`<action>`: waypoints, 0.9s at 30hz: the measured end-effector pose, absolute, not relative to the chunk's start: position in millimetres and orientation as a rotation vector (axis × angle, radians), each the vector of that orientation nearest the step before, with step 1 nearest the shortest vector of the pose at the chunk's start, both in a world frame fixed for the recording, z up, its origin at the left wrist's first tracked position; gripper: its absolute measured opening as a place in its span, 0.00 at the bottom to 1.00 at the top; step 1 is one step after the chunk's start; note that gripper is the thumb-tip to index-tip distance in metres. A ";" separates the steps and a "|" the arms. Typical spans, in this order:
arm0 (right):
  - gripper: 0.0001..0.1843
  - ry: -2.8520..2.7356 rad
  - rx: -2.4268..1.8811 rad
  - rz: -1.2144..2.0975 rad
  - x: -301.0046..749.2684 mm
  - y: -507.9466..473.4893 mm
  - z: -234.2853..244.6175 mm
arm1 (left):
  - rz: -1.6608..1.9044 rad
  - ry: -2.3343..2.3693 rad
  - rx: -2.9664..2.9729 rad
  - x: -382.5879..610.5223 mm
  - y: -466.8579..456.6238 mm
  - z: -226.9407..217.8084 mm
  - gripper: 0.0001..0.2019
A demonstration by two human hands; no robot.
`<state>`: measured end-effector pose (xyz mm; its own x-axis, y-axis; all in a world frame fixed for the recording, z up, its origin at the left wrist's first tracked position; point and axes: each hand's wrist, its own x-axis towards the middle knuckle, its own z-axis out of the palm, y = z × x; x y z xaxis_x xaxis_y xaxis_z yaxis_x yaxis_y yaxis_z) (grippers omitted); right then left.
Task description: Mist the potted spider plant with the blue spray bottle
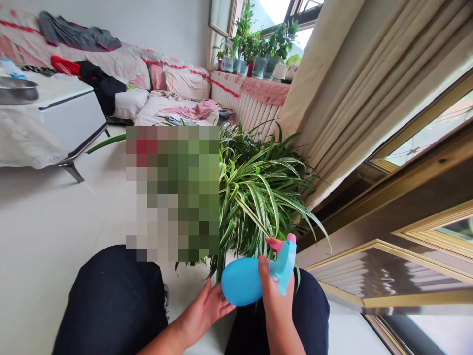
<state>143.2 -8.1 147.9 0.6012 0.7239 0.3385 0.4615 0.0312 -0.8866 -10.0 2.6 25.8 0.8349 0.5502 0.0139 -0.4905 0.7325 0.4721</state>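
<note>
A blue spray bottle [241, 282] with a lighter blue head and a pink nozzle and trigger lies tilted on its side over my lap. My right hand [276, 301] is wrapped around its neck, the thumb on top. At the rounded base, my left hand [207, 306] has its fingers stretched out beside or just touching the bottle; I cannot tell how firm the contact is. Just beyond the nozzle spreads a large leafy spider plant [264, 190] with long striped leaves. A pixelated patch covers its left side.
A wooden door with gold trim [369, 276] and a beige curtain [332, 98] stand on the right. Several potted plants [258, 64] line the windowsill. At left is a white table [70, 118] with a metal bowl [16, 91]. Behind it stretches a sofa [129, 69] with clothes on it.
</note>
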 end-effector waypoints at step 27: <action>0.18 -1.278 -1.465 0.047 140.6 -21.0 141.9 | 0.570 -0.013 0.321 -7.2 5.5 16.0 0.26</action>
